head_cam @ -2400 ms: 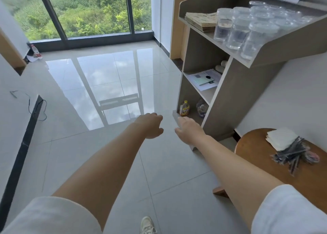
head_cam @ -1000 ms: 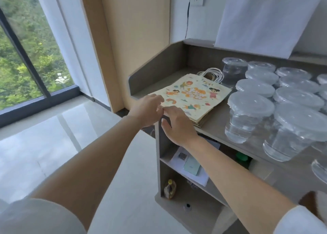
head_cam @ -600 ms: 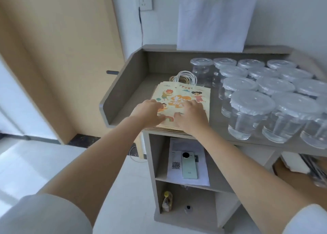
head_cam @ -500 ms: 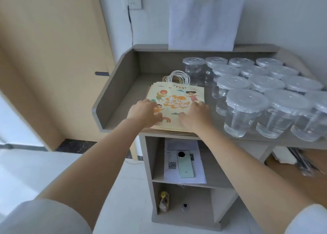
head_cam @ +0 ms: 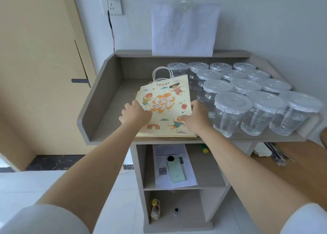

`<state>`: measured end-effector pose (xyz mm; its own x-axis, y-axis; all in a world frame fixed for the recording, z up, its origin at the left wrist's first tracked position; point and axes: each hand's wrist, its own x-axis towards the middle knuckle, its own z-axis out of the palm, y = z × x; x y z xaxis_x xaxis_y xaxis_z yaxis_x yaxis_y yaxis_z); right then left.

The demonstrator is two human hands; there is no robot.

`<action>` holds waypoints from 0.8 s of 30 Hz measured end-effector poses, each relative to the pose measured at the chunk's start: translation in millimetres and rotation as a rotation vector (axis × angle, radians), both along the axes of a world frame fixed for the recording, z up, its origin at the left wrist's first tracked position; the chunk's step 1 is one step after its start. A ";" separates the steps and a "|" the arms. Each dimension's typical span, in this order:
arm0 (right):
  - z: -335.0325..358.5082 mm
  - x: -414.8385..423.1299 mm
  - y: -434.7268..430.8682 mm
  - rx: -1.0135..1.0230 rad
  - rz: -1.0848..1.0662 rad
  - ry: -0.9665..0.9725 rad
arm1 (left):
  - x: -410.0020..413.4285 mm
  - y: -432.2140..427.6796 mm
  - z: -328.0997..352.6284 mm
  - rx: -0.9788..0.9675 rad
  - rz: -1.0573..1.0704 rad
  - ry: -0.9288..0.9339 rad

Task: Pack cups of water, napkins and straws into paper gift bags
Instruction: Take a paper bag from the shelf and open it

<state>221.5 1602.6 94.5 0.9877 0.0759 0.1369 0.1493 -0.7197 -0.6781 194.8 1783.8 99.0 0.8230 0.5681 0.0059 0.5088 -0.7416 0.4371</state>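
On the grey counter [head_cam: 115, 99], left hand [head_cam: 135, 114] and right hand [head_cam: 194, 117] pinch opposite sides of the top gift bag [head_cam: 164, 99], tilted off the stack [head_cam: 164, 137] (nothing packed yet; water cups [head_cam: 231, 113] untouched).

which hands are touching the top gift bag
Touching, both. The head view shows the left hand gripping the left edge of the top gift bag and the right hand gripping its right edge.
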 end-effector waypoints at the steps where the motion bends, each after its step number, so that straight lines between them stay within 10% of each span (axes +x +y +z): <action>1: 1.1 -2.2 -1.5 0.057 0.013 -0.031 | 0.9 3.2 -0.6 -0.030 0.018 -0.042; 14: 34.8 -62.1 -36.1 0.623 0.290 0.062 | -36.2 29.5 24.5 -0.764 -0.019 -0.520; 24: 11.0 -153.0 -133.0 0.551 0.108 0.102 | -158.1 -58.4 52.8 -1.180 -0.363 -0.570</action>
